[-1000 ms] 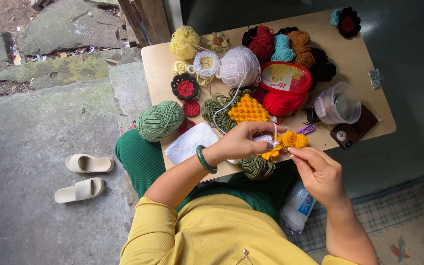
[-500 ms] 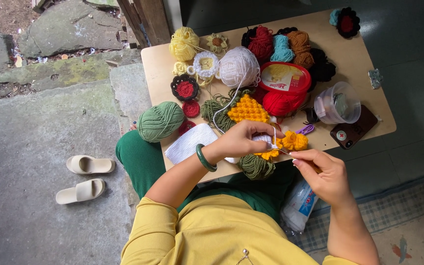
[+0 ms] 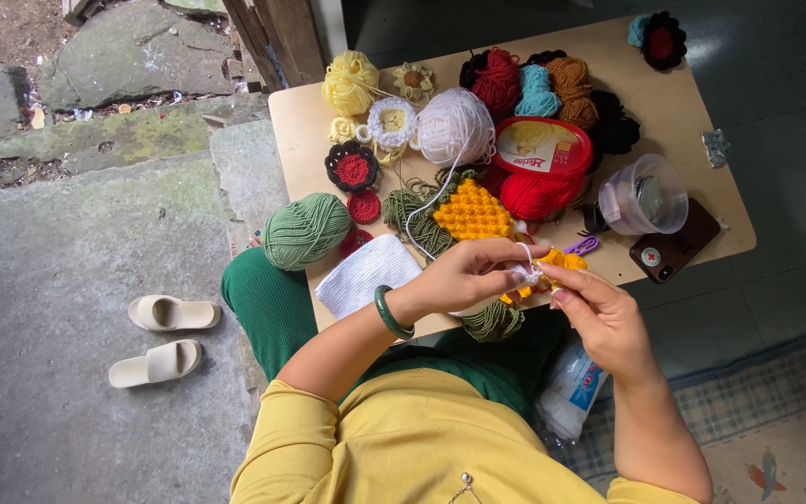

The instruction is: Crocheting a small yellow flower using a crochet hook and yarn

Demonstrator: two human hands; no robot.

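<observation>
A: Left hand (image 3: 466, 276)?
B: Pinches the orange crochet piece (image 3: 552, 269) at the desk's (image 3: 310, 112) 6 o'clock edge, white strand (image 3: 422, 201) over one finger for tension.
A: Right hand (image 3: 599, 313)?
B: Closed at the piece; hook not discernible. White ball (image 3: 454, 126) feeds from 12 o'clock.

Low wooden table (image 3: 683, 121) carries yarn balls (image 3: 455, 126), crocheted flowers (image 3: 352, 168), phone (image 3: 675, 248).

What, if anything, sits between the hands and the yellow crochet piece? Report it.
Nothing visible does. The left hand pinches the yellow crochet piece, white yarn looped over its fingers, and the right hand meets it from the other side.
</observation>
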